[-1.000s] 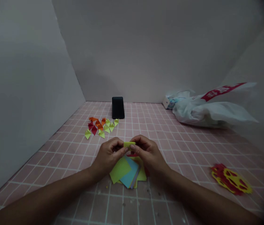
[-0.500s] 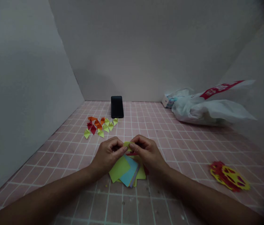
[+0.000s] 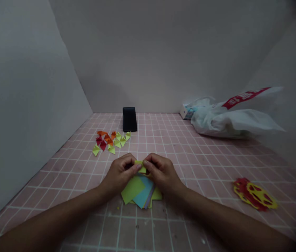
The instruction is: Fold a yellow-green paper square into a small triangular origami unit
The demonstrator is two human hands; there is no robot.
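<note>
Between my two hands is a small piece of yellow paper, apparently folded. My left hand pinches its left side between thumb and fingers. On its right side, the thumb and fingers of my right hand are closed in the same way. Right below lies a fanned stack of coloured paper sheets, yellow-green, light blue and purple. My hands hide the stack's far part. Beyond my left hand sits a group of small folded paper pieces in yellow, orange and red.
A black phone lies near the back wall. At the back right are a tissue box and a white plastic bag with red print. Red and yellow paper cut-outs rest at the right on the pink tiled surface.
The yellow paper now shows as a small upright rectangle between my fingers. My right thumb has shifted slightly toward its upper right edge. The whole view has moved a little.
</note>
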